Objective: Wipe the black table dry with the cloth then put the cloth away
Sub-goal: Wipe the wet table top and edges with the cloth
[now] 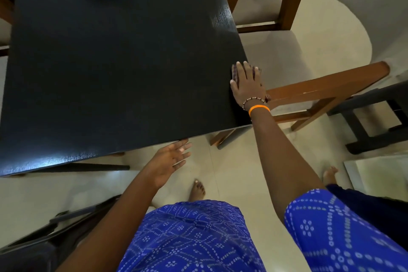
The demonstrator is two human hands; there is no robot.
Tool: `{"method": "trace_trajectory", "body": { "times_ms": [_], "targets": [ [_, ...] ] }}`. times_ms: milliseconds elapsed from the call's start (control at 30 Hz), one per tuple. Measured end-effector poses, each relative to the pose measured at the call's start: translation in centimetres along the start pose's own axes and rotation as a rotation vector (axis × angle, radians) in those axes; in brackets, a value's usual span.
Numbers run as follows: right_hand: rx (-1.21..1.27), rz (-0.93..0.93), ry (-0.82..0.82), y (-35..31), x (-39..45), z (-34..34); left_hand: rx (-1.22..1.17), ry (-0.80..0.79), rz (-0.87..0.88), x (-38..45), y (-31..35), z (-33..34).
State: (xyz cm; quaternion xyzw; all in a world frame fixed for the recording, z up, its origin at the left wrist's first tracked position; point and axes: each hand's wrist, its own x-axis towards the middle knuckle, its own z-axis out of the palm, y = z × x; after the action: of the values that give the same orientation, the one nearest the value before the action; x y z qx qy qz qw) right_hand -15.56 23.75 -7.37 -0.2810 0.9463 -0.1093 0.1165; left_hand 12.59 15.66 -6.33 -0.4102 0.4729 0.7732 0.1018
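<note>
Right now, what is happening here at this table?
A person is wiping the black table with a cloth. The right hand presses the cloth flat at the table's right edge, near the corner. The left hand is open and empty, just off the near edge. Wooden chairs stand beside the table.

Black table (114,68): wood-grain texture, semi-gloss sheen at edges. Cloth (256,71): woven, striped, matt. Chairs (326,86): brown varnished wood. Floor (320,35): smooth pale tile.
</note>
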Motion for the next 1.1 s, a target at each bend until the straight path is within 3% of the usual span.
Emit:
{"method": "trace_trajectory", "body": {
  "times_ms": [100,233,367,633,767,900,1033,1100],
  "targets": [
    [0.048,-0.014,0.017,0.8,-0.2,-0.2,0.013,-0.013,-0.014,-0.1,-0.1,-0.3],
    [0.19,0.153,0.076,1.9,-4.8,-0.2,-0.015,-0.034,-0.044,0.1,-0.4,-0.3],
    [0.155,0.255,0.204,2.1,-10.3,1.3,-0.027,-0.083,-0.064,0.2,-0.7,0.1],
    [0.768,0.85,0.421,-5.5,-12.6,3.1,0.032,-0.103,-0.043,-1.4,-0.8,-2.2],
    [0.783,0.741,0.422,-13.5,-14.8,6.0,-0.037,-0.033,-0.062,-2.3,-1.0,-5.5],
    [0.813,0.599,0.282,-20.4,-18.5,8.2,-0.097,0.068,-0.099,-3.1,-1.4,-8.9],
    [0.876,0.481,0.23,-21.5,-19.9,9.3,-0.154,0.154,-0.117,-4.3,-1.4,-11.0],
    [0.921,0.482,0.324,-19.4,-19.1,8.6,-0.155,0.153,-0.107,-4.4,-1.2,-11.3]
  ]
}}
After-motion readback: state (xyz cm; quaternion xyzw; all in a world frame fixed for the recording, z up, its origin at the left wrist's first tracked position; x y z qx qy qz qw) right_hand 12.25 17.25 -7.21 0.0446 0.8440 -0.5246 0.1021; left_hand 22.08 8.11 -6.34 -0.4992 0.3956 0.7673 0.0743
